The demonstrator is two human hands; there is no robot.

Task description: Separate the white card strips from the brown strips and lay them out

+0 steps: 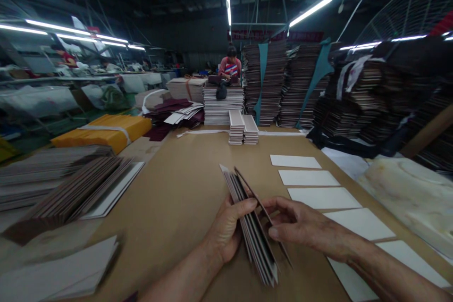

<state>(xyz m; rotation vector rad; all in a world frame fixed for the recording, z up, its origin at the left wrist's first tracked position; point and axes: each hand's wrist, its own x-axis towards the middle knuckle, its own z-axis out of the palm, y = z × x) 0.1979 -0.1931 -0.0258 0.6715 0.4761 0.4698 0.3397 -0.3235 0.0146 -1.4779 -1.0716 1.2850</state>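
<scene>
My left hand is wrapped round a tilted stack of thin dark-and-white panels, its thumb lying across their edges. At the stack's right side, one panel stands apart from the others at an angle. My right hand pinches this single panel between thumb and fingers. Along the right of the brown table, several white rectangular panels lie flat in a row, the nearest ones partly behind my right forearm.
Two small stacks of panels stand at the table's far edge. Dark panels lean in a row at left, near a yellow bundle. Tall dark stacks rise at the back, where another person works. White plastic-like sheeting lies right.
</scene>
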